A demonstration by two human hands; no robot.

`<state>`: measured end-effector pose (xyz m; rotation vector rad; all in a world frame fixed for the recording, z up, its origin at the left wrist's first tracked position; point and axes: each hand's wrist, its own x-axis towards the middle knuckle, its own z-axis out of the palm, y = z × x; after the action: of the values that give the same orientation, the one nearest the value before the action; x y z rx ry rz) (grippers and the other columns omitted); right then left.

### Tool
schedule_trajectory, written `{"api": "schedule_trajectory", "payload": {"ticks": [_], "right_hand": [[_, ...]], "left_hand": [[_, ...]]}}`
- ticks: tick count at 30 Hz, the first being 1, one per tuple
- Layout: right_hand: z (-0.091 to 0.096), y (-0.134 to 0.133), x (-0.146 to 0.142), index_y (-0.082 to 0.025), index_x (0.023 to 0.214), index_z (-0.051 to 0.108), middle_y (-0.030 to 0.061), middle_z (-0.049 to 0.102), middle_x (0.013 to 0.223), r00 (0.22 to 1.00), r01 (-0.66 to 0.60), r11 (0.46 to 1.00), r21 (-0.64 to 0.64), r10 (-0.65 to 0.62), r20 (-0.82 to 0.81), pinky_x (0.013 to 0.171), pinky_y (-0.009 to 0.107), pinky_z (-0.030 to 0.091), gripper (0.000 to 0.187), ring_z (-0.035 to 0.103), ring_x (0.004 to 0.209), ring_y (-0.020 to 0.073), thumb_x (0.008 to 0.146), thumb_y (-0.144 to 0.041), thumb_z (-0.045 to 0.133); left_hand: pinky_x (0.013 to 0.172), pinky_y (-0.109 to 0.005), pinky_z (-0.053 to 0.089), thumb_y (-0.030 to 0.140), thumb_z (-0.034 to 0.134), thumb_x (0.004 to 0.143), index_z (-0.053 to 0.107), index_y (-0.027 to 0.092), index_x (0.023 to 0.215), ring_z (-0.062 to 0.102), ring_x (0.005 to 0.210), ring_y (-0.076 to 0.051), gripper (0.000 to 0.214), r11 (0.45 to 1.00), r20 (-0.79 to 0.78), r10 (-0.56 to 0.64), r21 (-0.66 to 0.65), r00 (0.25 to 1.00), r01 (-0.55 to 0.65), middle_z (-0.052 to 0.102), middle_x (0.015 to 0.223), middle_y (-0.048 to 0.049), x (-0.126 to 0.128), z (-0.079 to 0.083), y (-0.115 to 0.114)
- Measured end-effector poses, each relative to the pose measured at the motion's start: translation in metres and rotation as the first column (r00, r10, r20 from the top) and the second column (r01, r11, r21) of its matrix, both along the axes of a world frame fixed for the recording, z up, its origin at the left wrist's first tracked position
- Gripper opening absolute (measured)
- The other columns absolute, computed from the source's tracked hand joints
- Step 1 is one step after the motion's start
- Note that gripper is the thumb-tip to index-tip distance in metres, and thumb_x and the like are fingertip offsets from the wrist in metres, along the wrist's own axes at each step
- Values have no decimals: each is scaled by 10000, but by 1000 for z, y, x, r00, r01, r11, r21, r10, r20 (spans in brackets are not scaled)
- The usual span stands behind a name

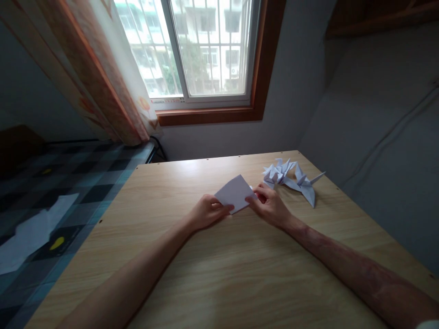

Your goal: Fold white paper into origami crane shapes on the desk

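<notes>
A small folded sheet of white paper (pixel 236 193) is held between my two hands, tilted over the middle of the wooden table. My left hand (pixel 210 211) grips its lower left edge, thumb on top and the other fingers underneath. At the right corner, my right hand (pixel 269 204) pinches the paper between thumb and curled fingers. Several white origami cranes (pixel 279 172) stand clustered just beyond my right hand. One more paper crane (pixel 303 183) sits at the right of that cluster, wings spread.
The light wooden table (pixel 192 278) reaches toward a wall with a barred window (pixel 212 50). A checked bed (pixel 113 160) adjoins it on the left, with loose white paper sheets (pixel 37 230) lying there. A patterned curtain (pixel 103 77) hangs beside the window.
</notes>
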<state>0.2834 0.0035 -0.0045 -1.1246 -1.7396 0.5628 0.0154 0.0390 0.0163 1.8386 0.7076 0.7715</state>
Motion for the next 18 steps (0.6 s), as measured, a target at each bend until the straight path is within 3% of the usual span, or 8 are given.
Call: {"api": "schedule_trajectory", "payload": {"ticks": [3, 5, 7, 9, 11, 13, 15, 18], "right_hand": [[1, 1, 0, -220, 890, 767, 64, 649, 1028, 990, -76, 997, -14, 74, -120, 759, 336, 510, 254, 636, 915, 216, 1007, -445, 764], [1, 2, 1, -232, 943, 775, 82, 691, 1137, 977, -151, 989, 3, 149, -155, 906, 372, 541, 221, 666, 1071, 252, 1021, -437, 752], [1, 3, 2, -241, 978, 774, 81, 718, 1134, 963, -214, 977, 23, 215, -163, 1002, 408, 531, 193, 676, 1109, 261, 1044, -417, 727], [1, 3, 3, -246, 994, 768, 76, 733, 1122, 949, -260, 965, 34, 261, -175, 1022, 414, 530, 172, 687, 1100, 259, 1053, -400, 718], [1, 2, 3, -246, 1007, 763, 76, 738, 1136, 938, -295, 955, 33, 296, -178, 1023, 406, 533, 150, 694, 1103, 257, 1051, -384, 723], [3, -1, 2, -243, 1012, 760, 76, 741, 1127, 931, -327, 945, 27, 326, -164, 1005, 394, 540, 149, 698, 1089, 253, 1053, -381, 721], [5, -3, 1, -238, 1007, 766, 82, 742, 1112, 924, -360, 933, 11, 358, -135, 977, 385, 548, 182, 700, 1070, 251, 1071, -391, 690], [7, -5, 0, -233, 999, 783, 99, 746, 1139, 920, -381, 924, 20, 381, -94, 993, 393, 547, 235, 699, 1117, 262, 1096, -394, 642]], "left_hand": [[832, -336, 584, 572, 766, 949, 817, 131, 906, 728, 896, -256, 446, 991, -16, -130, 1, 991, 130, 789, 935, -97, -4, 5, 2], [896, -385, 582, 745, 652, 957, 820, 131, 900, 733, 972, -305, 639, 971, -10, -239, 3, 971, 239, 788, 1020, -134, -8, 7, 5], [1075, -467, 534, 871, 411, 988, 836, 156, 1029, 698, 1196, -365, 832, 991, 119, -134, 33, 984, 131, 775, 1223, -167, -10, 7, 8], [1217, -506, 430, 864, 258, 1023, 818, 196, 1166, 595, 1395, -369, 883, 998, 198, 17, 55, 980, -29, 696, 1442, -155, -9, 6, 11], [1219, -487, 427, 779, 379, 1056, 786, 217, 1228, 582, 1407, -338, 715, 986, 179, 144, 64, 973, -157, 665, 1491, -134, -5, 5, 12], [1043, -405, 536, 632, 674, 994, 752, 204, 1246, 690, 1189, -285, 503, 975, 104, 215, 25, 971, -219, 740, 1328, -125, 0, 2, 10], [806, -318, 559, 529, 794, 926, 741, 178, 1203, 719, 922, -227, 450, 982, 55, 181, -66, 982, -178, 782, 1091, -96, 5, -2, 5], [676, -254, 505, 437, 869, 852, 730, 146, 1063, 679, 773, -173, 386, 986, 100, 115, -130, 988, -101, 770, 962, -70, 10, -7, -1]]}}
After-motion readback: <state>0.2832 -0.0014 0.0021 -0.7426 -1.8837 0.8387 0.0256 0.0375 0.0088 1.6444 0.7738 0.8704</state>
